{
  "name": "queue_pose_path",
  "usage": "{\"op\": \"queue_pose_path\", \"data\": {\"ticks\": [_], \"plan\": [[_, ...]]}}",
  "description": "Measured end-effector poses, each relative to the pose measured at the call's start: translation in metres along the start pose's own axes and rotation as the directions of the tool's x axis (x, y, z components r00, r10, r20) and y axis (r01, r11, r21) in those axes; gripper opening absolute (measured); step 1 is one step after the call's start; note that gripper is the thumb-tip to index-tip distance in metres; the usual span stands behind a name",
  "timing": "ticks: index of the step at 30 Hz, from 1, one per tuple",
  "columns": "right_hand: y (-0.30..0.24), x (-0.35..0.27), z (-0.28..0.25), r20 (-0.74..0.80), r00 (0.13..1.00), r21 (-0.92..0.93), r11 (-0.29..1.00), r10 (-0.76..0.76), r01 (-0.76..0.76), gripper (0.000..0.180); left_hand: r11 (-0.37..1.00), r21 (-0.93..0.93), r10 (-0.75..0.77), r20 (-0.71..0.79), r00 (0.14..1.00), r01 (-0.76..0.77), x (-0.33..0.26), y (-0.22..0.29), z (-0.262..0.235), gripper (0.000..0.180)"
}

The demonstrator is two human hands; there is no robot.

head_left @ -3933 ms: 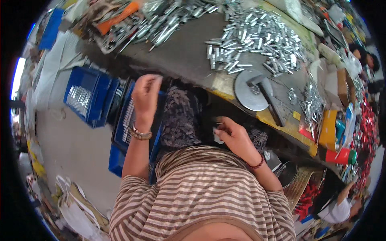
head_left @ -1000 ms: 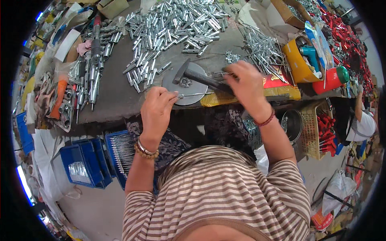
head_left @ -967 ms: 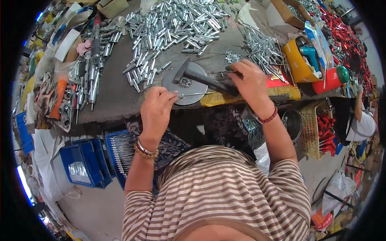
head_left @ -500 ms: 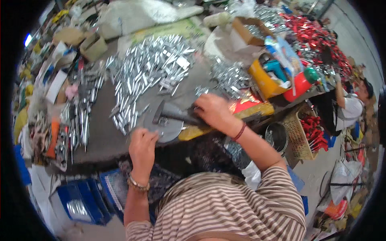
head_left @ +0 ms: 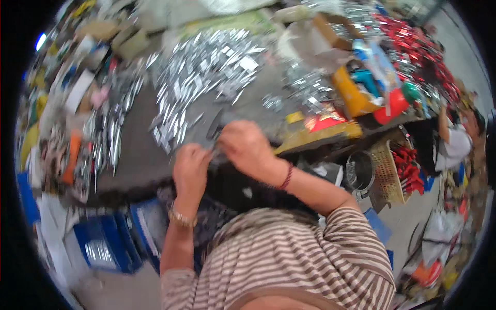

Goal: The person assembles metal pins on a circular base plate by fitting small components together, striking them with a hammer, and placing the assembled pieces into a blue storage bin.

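Over the near edge of the dark workbench point(head_left: 132, 163), my two hands meet with their fingertips close together. My left hand point(head_left: 191, 168) is closed in a pinch; whatever it holds is too blurred to name. My right hand point(head_left: 245, 143) is closed too, its fingertips by the left ones, and its grip is unclear. Just beyond the right hand shows the dark head of a hammer point(head_left: 214, 124); its handle and the round grey plate under it are mostly hidden by that hand. A pile of shiny flat metal strips point(head_left: 194, 77) spreads beyond my hands.
Long metal tools point(head_left: 116, 124) and an orange-handled tool point(head_left: 72, 155) lie at left. A smaller heap of metal pieces point(head_left: 307, 85), a yellow container point(head_left: 351, 93) and a red bottle point(head_left: 390, 106) are at right. A tan basket point(head_left: 382, 178) stands below; a co-worker point(head_left: 454, 147) is at far right.
My right hand has moved left, away from the hammer's handle, to my left hand's fingertips. The hammer appears to stay in place. The whole view has shifted slightly.
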State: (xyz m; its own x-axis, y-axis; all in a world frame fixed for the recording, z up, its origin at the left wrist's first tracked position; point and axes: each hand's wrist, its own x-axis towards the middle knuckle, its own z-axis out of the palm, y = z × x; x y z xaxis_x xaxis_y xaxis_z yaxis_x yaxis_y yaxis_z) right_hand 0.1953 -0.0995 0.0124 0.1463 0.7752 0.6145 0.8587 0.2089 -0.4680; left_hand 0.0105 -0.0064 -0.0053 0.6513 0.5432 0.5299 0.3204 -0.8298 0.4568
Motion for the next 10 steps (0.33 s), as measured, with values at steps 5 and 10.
{"op": "queue_pose_path", "data": {"ticks": [5,10], "plan": [[0.003,0.0,-0.004,0.01,1.0,0.078,0.997,0.018,-0.018,0.012,0.998,-0.045,-0.045,-0.011,0.999,0.045,0.006,0.007,0.001,0.013],[-0.004,-0.002,0.003,0.038,0.999,0.062,0.998,0.004,-0.006,0.011,0.995,-0.077,-0.064,-0.023,0.998,0.062,-0.004,0.003,-0.005,0.015]]}}
